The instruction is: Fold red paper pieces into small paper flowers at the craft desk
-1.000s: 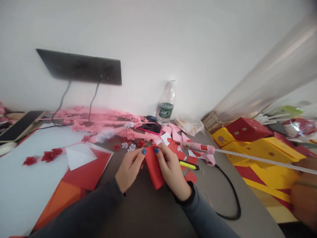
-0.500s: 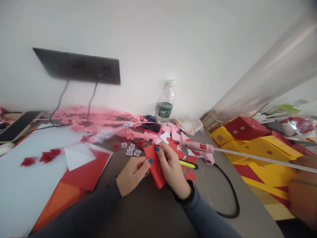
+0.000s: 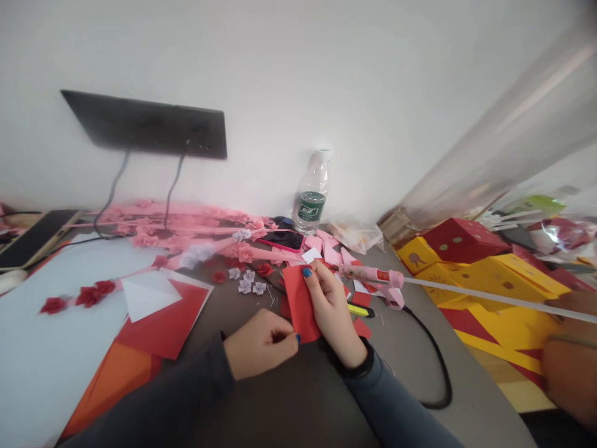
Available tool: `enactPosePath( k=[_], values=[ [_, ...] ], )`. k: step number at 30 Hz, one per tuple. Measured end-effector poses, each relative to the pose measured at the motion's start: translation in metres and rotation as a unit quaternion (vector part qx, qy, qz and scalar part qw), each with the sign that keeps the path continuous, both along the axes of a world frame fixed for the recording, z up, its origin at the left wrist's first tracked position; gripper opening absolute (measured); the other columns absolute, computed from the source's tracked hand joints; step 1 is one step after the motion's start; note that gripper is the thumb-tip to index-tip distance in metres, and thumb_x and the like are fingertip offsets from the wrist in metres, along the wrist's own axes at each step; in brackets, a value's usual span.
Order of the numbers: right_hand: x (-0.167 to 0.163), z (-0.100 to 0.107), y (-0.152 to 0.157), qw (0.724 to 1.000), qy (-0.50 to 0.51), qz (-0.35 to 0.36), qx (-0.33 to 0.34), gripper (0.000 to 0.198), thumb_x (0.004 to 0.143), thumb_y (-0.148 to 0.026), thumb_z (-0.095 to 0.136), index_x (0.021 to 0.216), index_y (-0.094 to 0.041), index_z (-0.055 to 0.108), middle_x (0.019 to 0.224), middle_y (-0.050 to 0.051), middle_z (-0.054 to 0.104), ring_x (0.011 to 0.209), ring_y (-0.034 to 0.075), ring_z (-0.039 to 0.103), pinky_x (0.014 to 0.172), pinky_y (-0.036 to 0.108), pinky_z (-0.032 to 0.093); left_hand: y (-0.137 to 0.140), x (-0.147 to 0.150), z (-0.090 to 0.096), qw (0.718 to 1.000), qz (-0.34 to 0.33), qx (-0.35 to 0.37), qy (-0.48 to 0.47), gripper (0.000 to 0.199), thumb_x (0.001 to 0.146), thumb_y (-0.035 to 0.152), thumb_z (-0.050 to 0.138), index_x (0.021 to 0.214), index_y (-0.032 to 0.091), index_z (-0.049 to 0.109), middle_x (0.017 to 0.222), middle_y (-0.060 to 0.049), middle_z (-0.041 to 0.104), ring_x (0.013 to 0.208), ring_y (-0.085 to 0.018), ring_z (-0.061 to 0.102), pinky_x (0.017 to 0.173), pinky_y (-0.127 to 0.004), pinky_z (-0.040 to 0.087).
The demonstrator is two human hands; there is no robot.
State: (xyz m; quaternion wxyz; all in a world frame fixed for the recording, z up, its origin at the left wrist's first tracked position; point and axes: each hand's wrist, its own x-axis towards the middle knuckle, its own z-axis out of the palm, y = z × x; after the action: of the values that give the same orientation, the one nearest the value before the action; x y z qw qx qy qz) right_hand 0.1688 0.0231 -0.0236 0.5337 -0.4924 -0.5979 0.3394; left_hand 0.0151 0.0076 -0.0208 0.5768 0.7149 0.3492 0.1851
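A sheet of red paper (image 3: 301,305) is held up over the grey table. My right hand (image 3: 330,311) grips it along its right side, thumb on the front. At the paper's lower left corner is my left hand (image 3: 262,343), thumb and forefinger pinched together on its edge. Just beyond the hands lie small white paper flowers (image 3: 247,283) and a red paper flower (image 3: 265,269). A pink hot glue gun (image 3: 368,274) with a long glue stick (image 3: 489,298) rests right of the paper, near a yellow cutter knife (image 3: 360,310).
A water bottle (image 3: 311,202) stands against the wall, behind a phone (image 3: 282,239). Red and white sheets (image 3: 158,323) lie at left beside a large pale sheet (image 3: 41,348). A black cable (image 3: 445,361) loops at right. Yellow and red boxes (image 3: 476,239) and another person's arm (image 3: 571,367) are far right.
My left hand has slid down to the paper's lower corner. My right hand has moved slightly right, and the red paper now shows flatter, its lower roll opened out.
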Motion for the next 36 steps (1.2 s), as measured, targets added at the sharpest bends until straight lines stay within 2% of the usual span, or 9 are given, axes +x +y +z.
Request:
enactPosePath(
  k=[7,12,14,18,21,24,31,36],
  values=[
    [0.000,-0.001,-0.001,1.000,0.018,-0.002,-0.008,0.037,0.097,-0.045,0.045,0.069,-0.022,0.038,0.065,-0.005,0.035,0.058,0.013,0.032,0.054,0.026,0.029,0.005,-0.003,0.004,0.997,-0.067,-0.019,0.015,0.027,0.073,0.017,0.043,0.049,0.020,0.032,0.047,0.007,0.024,0.045,-0.007,0.024,0.045,-0.025,0.018],
    [0.003,0.002,0.001,0.999,0.022,-0.026,-0.007,0.037,0.097,-0.046,0.046,0.070,-0.023,0.038,0.063,-0.006,0.032,0.056,0.012,0.028,0.051,0.025,0.026,0.003,-0.006,0.007,0.985,-0.169,0.019,-0.020,0.030,0.072,0.008,0.046,0.050,0.018,0.029,0.047,0.008,0.021,0.046,-0.006,0.023,0.047,-0.023,0.021],
    [0.005,0.004,0.002,0.999,0.022,-0.032,-0.005,0.035,0.097,-0.044,0.046,0.070,-0.023,0.038,0.062,-0.006,0.030,0.054,0.012,0.026,0.049,0.025,0.024,0.002,-0.006,0.007,0.984,-0.174,0.019,-0.021,0.031,0.076,0.011,0.049,0.052,0.018,0.031,0.048,0.008,0.022,0.047,-0.006,0.024,0.048,-0.023,0.022],
    [0.003,0.004,0.000,1.000,-0.003,-0.005,0.008,0.034,0.097,-0.041,0.045,0.070,-0.023,0.038,0.063,-0.005,0.034,0.055,0.012,0.029,0.050,0.026,0.026,0.004,-0.007,0.002,0.993,-0.114,0.007,-0.005,0.037,0.086,0.034,0.054,0.056,0.018,0.037,0.053,0.007,0.029,0.050,-0.007,0.026,0.047,-0.024,0.020],
    [0.000,0.002,-0.003,0.998,-0.034,0.055,-0.008,0.032,0.099,-0.038,0.042,0.071,-0.022,0.039,0.064,-0.005,0.036,0.056,0.013,0.032,0.052,0.026,0.028,0.007,-0.008,-0.003,0.999,-0.023,0.025,0.006,0.042,0.089,0.042,0.047,0.056,0.019,0.038,0.052,0.006,0.032,0.049,-0.009,0.030,0.048,-0.025,0.021],
    [-0.001,0.001,-0.005,0.996,-0.046,0.073,-0.011,0.030,0.099,-0.036,0.041,0.072,-0.022,0.039,0.065,-0.004,0.037,0.058,0.013,0.034,0.054,0.026,0.029,0.007,-0.007,-0.005,0.998,0.051,0.047,0.004,0.046,0.093,0.043,0.037,0.054,0.019,0.038,0.050,0.004,0.037,0.050,-0.010,0.036,0.051,-0.026,0.026],
    [0.002,0.003,-0.003,0.998,-0.036,0.058,0.000,0.029,0.099,-0.034,0.041,0.073,-0.022,0.040,0.066,-0.004,0.037,0.059,0.013,0.035,0.055,0.026,0.029,0.009,-0.011,-0.001,0.989,0.118,0.080,-0.028,0.043,0.095,0.040,0.033,0.058,0.020,0.038,0.054,0.004,0.038,0.053,-0.011,0.037,0.054,-0.027,0.027],
    [0.006,0.004,0.000,0.999,-0.040,0.036,0.000,0.032,0.098,-0.037,0.041,0.071,-0.023,0.038,0.064,-0.005,0.032,0.055,0.013,0.030,0.051,0.026,0.025,0.024,-0.023,0.003,0.957,0.265,0.091,-0.081,0.040,0.094,0.038,0.033,0.057,0.022,0.032,0.054,0.005,0.031,0.050,-0.011,0.030,0.051,-0.027,0.024]
  ],
)
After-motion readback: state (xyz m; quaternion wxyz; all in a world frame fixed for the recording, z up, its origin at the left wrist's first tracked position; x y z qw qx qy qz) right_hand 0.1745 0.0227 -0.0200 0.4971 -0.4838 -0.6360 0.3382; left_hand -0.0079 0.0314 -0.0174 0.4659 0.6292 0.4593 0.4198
